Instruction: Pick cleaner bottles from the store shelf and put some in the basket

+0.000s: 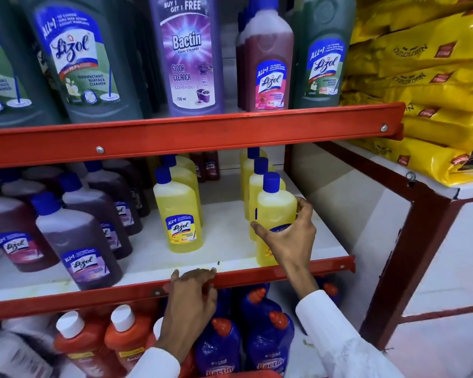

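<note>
My right hand (287,236) is wrapped around a yellow cleaner bottle (276,208) with a blue cap, standing at the front right of the middle shelf (224,241). Two more yellow bottles stand in a row right behind it. Another yellow Lizol bottle (179,214) stands to the left, label facing me. My left hand (193,293) rests with its fingers hooked over the red front rail (93,296) of that shelf and holds no bottle. The basket cannot be made out with certainty; only a red edge shows at the bottom.
Dark purple Lizol bottles (79,246) fill the shelf's left side. The top shelf carries large green Lizol bottles, a purple Bactin bottle (187,55) and a pink one. Orange and blue bottles (219,347) stand on the lower shelf. Yellow bags (432,85) are stacked at right.
</note>
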Motion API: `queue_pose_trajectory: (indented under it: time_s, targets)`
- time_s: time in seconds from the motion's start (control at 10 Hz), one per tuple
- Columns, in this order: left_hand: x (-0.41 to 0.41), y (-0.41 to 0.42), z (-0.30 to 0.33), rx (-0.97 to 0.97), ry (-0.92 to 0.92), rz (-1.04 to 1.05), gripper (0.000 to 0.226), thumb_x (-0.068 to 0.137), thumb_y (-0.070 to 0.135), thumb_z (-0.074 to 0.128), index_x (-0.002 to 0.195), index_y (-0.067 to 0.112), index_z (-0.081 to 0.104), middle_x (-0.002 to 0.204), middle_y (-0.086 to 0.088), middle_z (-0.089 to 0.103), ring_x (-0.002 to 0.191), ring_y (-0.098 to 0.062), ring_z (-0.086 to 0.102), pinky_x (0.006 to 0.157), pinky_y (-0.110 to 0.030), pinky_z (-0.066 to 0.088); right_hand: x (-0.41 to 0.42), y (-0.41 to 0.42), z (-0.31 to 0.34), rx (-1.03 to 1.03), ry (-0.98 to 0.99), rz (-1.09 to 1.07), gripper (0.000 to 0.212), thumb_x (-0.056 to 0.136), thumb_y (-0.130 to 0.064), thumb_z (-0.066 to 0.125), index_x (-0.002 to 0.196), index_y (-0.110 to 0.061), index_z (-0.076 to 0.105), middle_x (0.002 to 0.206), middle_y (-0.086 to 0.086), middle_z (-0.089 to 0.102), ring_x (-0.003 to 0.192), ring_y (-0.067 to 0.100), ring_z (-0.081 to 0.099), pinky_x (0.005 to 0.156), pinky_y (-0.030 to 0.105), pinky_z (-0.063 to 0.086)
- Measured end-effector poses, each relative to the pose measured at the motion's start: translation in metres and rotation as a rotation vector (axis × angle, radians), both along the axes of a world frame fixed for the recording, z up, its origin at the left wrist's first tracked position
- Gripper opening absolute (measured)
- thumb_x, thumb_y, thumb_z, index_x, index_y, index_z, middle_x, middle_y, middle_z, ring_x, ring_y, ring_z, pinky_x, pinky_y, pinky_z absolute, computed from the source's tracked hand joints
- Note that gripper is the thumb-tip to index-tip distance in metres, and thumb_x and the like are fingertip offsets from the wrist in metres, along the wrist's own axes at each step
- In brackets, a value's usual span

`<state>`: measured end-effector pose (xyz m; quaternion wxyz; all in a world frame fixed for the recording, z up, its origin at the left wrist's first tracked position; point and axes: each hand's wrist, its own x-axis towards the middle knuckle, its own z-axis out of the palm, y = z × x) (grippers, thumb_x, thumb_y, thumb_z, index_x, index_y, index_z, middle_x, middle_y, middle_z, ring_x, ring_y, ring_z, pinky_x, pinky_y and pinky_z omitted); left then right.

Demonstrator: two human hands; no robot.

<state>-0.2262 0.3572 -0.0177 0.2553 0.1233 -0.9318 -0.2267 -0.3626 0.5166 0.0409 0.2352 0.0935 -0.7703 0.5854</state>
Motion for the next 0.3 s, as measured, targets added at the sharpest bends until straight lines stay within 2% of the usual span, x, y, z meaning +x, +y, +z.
queue_pose_trajectory:
  time_s: [0.1, 0.2, 0.3]
  targets:
    - [0.001, 0.002, 0.0, -0.003, -0.002, 0.01, 0.031, 0.073, 0.007, 0.071, 0.102, 0.018, 0.072, 0.1, -0.001, 0.076, 0.092, -0.018, 0.069, 0.111, -0.051, 0.033, -0.003, 0.001, -0.001, 0.032, -0.007, 0.01, 0.099, 0.052, -0.035, 0.098, 0.132, -0.013, 0.042, 0.127, 0.007, 0.061, 0.109, 0.023, 0.061, 0.085, 0.026, 0.052]
    - [0.004, 0.0, 0.006, -0.032, -0.029, -0.024, 0.034, 0.074, 0.015, 0.066, 0.107, 0.018, 0.069, 0.105, -0.003, 0.075, 0.098, -0.021, 0.068, 0.107, -0.051, 0.039, -0.002, 0.0, 0.001, 0.085, -0.044, 0.045, 0.106, 0.051, -0.04, 0.097, 0.136, -0.015, 0.039, 0.134, 0.007, 0.056, 0.12, 0.027, 0.058, 0.094, 0.038, 0.057]
    - [0.008, 0.002, 0.019, -0.207, -0.005, -0.011, 0.046, 0.079, 0.027, 0.062, 0.124, 0.025, 0.058, 0.127, -0.004, 0.065, 0.12, -0.025, 0.055, 0.103, -0.045, 0.044, 0.007, 0.01, -0.002, 0.071, -0.002, -0.009, 0.118, 0.049, -0.051, 0.095, 0.145, -0.017, 0.033, 0.144, 0.01, 0.048, 0.132, 0.029, 0.049, 0.102, 0.05, 0.052]
